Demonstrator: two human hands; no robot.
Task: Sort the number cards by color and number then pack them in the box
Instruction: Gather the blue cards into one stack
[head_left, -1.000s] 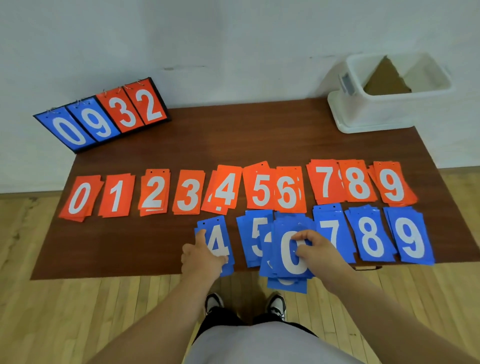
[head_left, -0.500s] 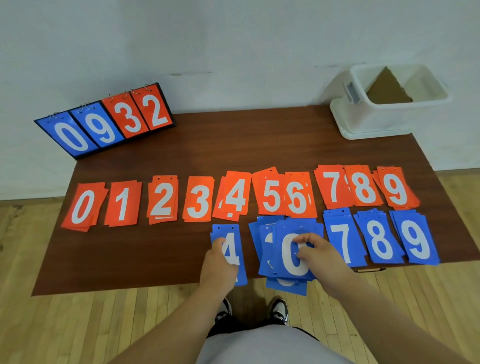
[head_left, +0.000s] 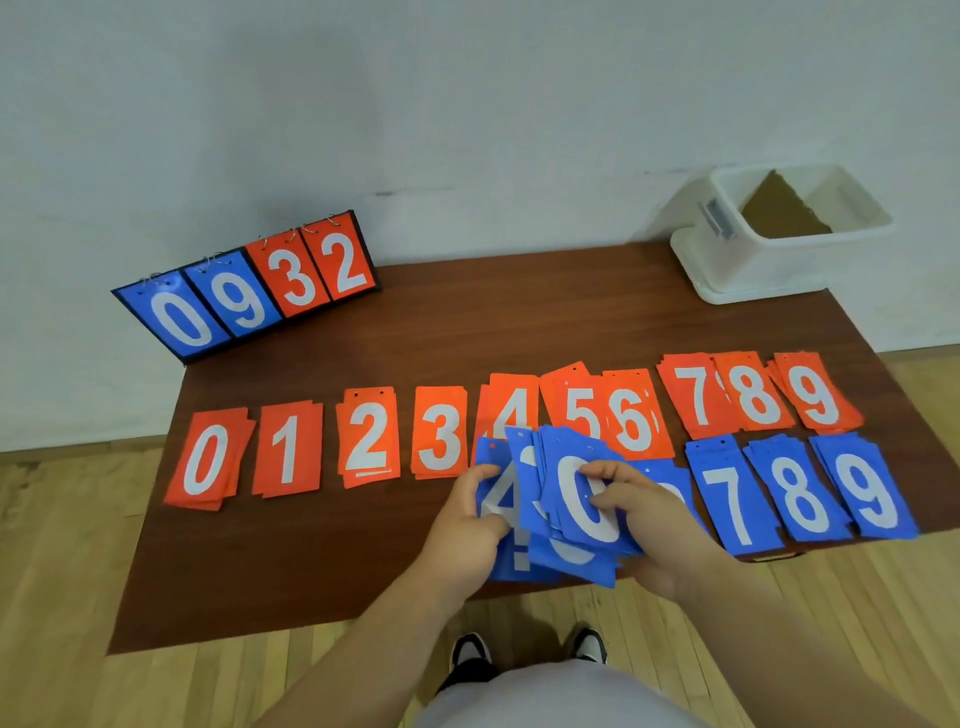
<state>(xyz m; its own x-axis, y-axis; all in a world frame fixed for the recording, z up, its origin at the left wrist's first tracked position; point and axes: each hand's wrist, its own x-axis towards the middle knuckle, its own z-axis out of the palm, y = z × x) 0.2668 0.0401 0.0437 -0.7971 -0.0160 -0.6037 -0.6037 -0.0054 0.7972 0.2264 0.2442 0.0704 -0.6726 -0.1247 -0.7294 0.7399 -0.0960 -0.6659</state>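
A row of orange card piles, 0 through 9, runs across the brown table. In front on the right lie blue piles 7, 8 and 9. My right hand grips a thick bunch of blue cards with a 0 on top, lifted above the table's front. My left hand holds the blue 4 cards beside that bunch, thumb on the card face. More blue cards show underneath both hands.
A white plastic box with a brown cardboard piece inside stands at the back right corner. A flip scoreboard showing 0 9 3 2 leans at the back left. Wooden floor and my shoes lie below the table's front edge.
Both hands have lifted their blue cards and brought them together; the 4 pile and the 0 bunch now overlap, covering the blue 5 pile and part of the orange 4 and 5.
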